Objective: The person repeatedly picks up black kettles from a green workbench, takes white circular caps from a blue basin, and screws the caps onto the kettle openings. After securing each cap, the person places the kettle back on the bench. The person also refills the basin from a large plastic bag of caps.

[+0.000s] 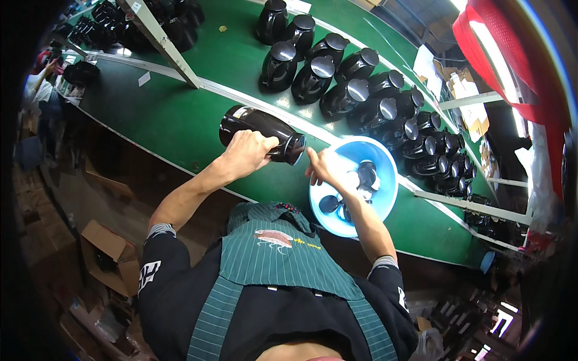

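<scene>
My left hand (pixel 247 150) is closed round the body of a glossy black jug (pixel 278 131), tilted onto its side over the green bench. The jug's mouth end points right, toward my right hand (pixel 323 166). That hand hovers just beside the mouth, above the basin's left rim, its fingers partly bent and apart, with nothing visible in them. Beneath my right forearm stands a light blue basin (pixel 388 159) with several round black and pale pieces (pixel 366 174) inside, looking like lids.
Rows of upright black lidded jugs (pixel 313 78) fill the far belt of the green bench (pixel 150 114). A metal post (pixel 159 42) rises at the upper left. Red material (pixel 494 54) hangs at the upper right. An open cardboard box (pixel 108 256) sits low left. Another person (pixel 42 84) is far left.
</scene>
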Demonstrator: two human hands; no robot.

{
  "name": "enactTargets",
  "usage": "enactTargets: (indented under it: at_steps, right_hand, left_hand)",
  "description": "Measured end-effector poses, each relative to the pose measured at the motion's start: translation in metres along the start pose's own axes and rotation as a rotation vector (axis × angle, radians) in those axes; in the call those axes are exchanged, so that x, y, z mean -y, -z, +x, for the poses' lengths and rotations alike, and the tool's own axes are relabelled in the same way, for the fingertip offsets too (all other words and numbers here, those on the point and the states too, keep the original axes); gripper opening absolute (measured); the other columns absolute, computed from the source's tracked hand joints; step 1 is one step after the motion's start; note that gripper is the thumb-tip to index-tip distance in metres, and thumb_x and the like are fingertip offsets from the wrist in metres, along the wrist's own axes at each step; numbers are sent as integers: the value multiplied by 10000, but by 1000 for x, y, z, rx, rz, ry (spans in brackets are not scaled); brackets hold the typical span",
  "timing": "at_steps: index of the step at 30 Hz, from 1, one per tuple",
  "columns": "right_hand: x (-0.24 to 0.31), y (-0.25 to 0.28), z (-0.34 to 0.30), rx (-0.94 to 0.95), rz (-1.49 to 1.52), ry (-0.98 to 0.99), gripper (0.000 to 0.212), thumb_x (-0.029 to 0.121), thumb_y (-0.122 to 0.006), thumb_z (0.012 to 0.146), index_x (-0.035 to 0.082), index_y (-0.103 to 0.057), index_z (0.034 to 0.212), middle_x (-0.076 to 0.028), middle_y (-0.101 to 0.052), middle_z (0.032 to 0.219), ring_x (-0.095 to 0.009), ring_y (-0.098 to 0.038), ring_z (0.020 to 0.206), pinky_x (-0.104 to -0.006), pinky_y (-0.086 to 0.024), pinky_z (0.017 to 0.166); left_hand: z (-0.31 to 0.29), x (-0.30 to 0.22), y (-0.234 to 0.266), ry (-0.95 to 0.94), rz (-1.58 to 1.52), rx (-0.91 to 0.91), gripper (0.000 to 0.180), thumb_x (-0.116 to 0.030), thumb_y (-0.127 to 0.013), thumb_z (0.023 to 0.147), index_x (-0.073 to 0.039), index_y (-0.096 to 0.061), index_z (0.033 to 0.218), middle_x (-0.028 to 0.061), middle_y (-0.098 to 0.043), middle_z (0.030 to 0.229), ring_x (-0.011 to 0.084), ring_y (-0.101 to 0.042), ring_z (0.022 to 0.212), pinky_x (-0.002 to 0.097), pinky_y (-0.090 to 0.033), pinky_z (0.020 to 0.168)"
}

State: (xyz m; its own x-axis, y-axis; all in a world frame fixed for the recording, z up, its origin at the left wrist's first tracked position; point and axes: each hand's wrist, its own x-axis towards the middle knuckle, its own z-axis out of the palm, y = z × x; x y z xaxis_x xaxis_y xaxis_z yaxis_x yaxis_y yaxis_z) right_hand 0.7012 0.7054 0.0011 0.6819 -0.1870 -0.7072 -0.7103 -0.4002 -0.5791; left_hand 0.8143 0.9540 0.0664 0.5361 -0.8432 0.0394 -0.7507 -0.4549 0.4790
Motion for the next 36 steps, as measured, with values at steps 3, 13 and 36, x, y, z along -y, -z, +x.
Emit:
enactTargets:
  at_steps: [3,13,36]
  right_hand:
    - [15,-5,-29,-333,-528,598,497,313,-737,970,25,-601,1351,-216,-714,1083,-331,-734,901,-387,-600,771]
    - [18,-31,-17,165,687,80,725,534,-701,981,-70,-553,1354,-236,-740,1035,-279,-776,857,-336,-647,815]
    - [-65,-68,1,-158,684,35,667,563,-570,1039,-52,-620,1294,-150,-760,966,-189,-719,736,-318,-591,684]
  left_hand:
    - [-9,4,-4,56,-26,5,225,-137,-805,766,-76,-631,895,169,-672,688,395,-711,730,495,-554,664]
    - [-17,-6,-40,-33,166,-30,155,-136,-724,829,-88,-588,888,105,-684,705,296,-730,692,433,-557,617]
    - [-28,97,-53,323,-241,-436,223,-159,-819,764,-45,-647,849,134,-652,693,299,-678,641,407,-520,607]
